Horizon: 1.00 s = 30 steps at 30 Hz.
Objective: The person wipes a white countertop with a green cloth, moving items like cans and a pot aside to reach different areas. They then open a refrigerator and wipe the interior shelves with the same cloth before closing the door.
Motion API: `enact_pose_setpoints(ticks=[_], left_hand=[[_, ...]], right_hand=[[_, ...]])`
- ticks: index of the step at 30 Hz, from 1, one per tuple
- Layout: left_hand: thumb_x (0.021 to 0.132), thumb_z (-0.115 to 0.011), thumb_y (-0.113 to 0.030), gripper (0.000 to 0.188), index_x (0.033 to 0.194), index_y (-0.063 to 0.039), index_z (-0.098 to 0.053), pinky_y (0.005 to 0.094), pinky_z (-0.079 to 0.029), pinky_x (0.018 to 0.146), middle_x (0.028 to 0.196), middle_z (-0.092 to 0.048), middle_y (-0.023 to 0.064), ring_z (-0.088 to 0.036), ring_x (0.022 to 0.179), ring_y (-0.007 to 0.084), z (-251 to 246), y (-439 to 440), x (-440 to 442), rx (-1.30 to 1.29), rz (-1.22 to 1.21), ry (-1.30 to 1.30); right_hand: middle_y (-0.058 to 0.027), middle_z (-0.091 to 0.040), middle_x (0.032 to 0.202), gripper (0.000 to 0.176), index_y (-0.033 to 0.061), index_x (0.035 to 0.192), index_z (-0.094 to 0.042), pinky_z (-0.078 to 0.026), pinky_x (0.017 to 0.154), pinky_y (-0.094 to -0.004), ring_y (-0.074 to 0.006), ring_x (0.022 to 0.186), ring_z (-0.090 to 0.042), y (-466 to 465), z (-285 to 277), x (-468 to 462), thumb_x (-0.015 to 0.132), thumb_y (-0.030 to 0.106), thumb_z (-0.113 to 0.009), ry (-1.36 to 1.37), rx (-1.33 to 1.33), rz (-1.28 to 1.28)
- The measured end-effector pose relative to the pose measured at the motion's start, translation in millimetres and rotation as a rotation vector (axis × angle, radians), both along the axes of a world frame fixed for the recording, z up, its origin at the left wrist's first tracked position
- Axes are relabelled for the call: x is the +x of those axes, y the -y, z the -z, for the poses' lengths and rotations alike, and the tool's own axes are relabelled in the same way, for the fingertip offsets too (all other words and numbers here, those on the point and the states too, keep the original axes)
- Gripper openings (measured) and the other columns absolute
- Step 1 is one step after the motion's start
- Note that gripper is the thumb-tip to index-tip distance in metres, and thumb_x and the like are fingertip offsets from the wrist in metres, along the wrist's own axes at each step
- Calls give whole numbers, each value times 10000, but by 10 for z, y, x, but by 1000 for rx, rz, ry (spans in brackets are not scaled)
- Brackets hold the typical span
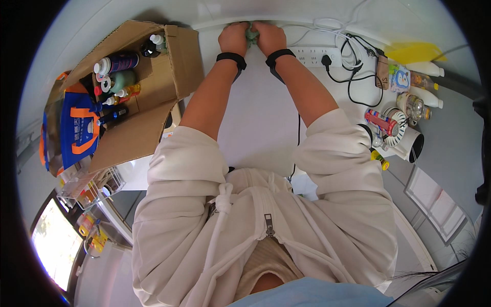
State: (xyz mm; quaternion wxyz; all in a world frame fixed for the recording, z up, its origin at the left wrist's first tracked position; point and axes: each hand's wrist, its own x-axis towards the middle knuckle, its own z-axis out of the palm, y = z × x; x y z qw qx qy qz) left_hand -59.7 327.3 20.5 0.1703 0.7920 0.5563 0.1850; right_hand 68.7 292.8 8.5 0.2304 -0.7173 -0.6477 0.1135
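At the far edge of a white tabletop (257, 111), against the wall, my left hand (233, 38) and my right hand (271, 39) grip a small crumpled green cloth (252, 35) between them. Both arms are stretched out straight ahead. Most of the cloth is hidden by my curled fingers. A black band circles each wrist. Nearest my right hand is a white power strip (312, 56) with a black plug (326, 60) in it. To the left of my left hand stands an open cardboard box (187, 61) holding several bottles.
A blue bag with orange handles (79, 126) sits beside the box. Coiled white cables (347, 28) and a black cord (351, 80) lie at the right. Beyond them are a red-and-blue can (381, 122), glass jars (412, 105) and white bottles (425, 69). A clear organizer (92, 188) is at lower left.
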Motion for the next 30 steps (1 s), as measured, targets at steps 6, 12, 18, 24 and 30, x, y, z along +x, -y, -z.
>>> enact_pose_setpoints(ticks=[6, 12, 18, 24, 30], left_hand=[[865, -522, -136, 282, 1053, -171, -730, 433, -512, 836, 1035, -703, 111, -651, 953, 336, -26, -12, 22, -48, -27, -14], [853, -567, -147, 189, 947, -150, -732, 428, -536, 785, 972, -702, 118, -667, 911, 325, 6, -13, -14, 5, -4, 33], [842, -541, -122, 227, 986, -146, -715, 425, -521, 814, 985, -703, 122, -655, 932, 339, 26, 51, -73, -87, 54, -28], [838, -558, -127, 202, 969, -127, -712, 418, -523, 804, 967, -702, 126, -659, 915, 337, -27, 409, -218, -123, 78, -51], [833, -547, -117, 198, 944, -104, -710, 418, -519, 789, 955, -697, 133, -657, 897, 339, -65, 850, -393, -154, 99, 11]], right_hand=[[-110, -702, 874, 252, 148, 944, -671, -527, 713, -459, -354, 835, -656, -10, -74, -10, 743, 1, -635, 34, 31, -17], [-113, -699, 873, 227, 136, 928, -662, -528, 706, -458, -347, 831, -655, -3, -149, -25, 745, 4, -634, 65, -31, -55], [-113, -697, 869, 190, 131, 911, -669, -530, 710, -449, -343, 835, -658, 149, -101, -43, 761, 23, -624, 47, -14, -85], [-112, -701, 895, 176, 151, 931, -687, -537, 742, -440, -331, 858, -668, 524, -163, -154, 813, 55, -599, 65, -83, -109], [-127, -690, 856, 168, 131, 877, -667, -515, 706, -455, -344, 826, -655, 979, -190, -312, 769, 27, -591, 29, -70, -108]])
